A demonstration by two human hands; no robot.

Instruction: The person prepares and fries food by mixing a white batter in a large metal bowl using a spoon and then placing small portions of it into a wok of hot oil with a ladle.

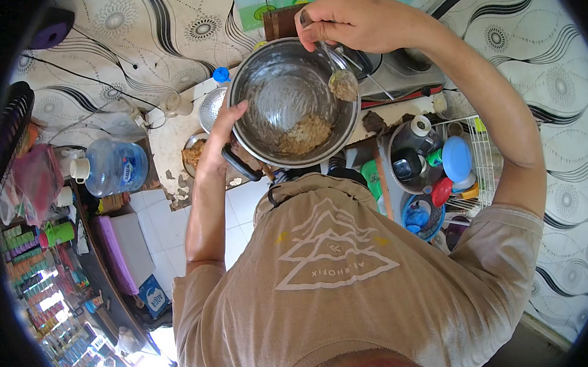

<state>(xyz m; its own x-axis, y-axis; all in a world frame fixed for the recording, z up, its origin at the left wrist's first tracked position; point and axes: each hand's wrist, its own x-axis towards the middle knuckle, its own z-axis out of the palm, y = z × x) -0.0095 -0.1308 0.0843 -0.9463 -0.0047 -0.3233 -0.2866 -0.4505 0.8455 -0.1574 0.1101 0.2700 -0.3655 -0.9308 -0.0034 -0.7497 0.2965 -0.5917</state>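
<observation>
My left hand [220, 132] grips the near-left rim of a deep metal pot [279, 88], thumb over the edge. The pot is tilted, so its smeared inside faces me. A lump of light-brown, doughy mixture [306, 135] lies low in it, and a black side handle [241, 163] sticks out by my wrist. Above the pot's far-right rim, my right hand [337, 24] pinches the handle of a metal spoon [337, 68]. The spoon's bowl carries a clump of the same mixture and hangs over the pot's inside right.
Left of the pot, a worn table [171, 149] bears a perforated metal strainer [212, 109] and a plate of brown food [194, 153]. A gas stove [404, 82] is behind at right. A basin of dishes [399, 181] sits right; a large water bottle [115, 168] lies left.
</observation>
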